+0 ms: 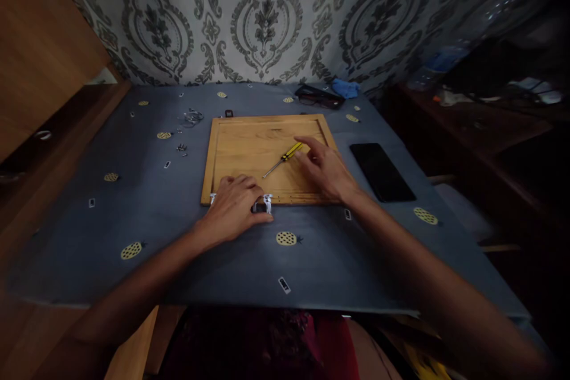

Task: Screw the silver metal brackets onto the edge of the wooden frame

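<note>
A framed wooden panel (244,138) lies flat on the cloth-covered table. My left hand (234,205) rests at its near edge, fingers curled over the edge and thumb in front, gripping a shiny metal hinge (267,202) that is partly hidden under the fingers. More silver metal (212,197) shows just left of that hand. A yellow-and-black screwdriver (290,152) lies slantwise on the panel, its tip toward me. My right hand (327,169) is over the panel's right side, open, with forefinger and thumb apart beside the screwdriver's handle; contact is unclear.
Loose screws (181,147) and a small heap of metal pieces (192,117) lie left of the panel. A black phone (382,171) is at the right. Eyeglasses (318,97) and a blue cloth (345,88) sit at the back, near the patterned wall.
</note>
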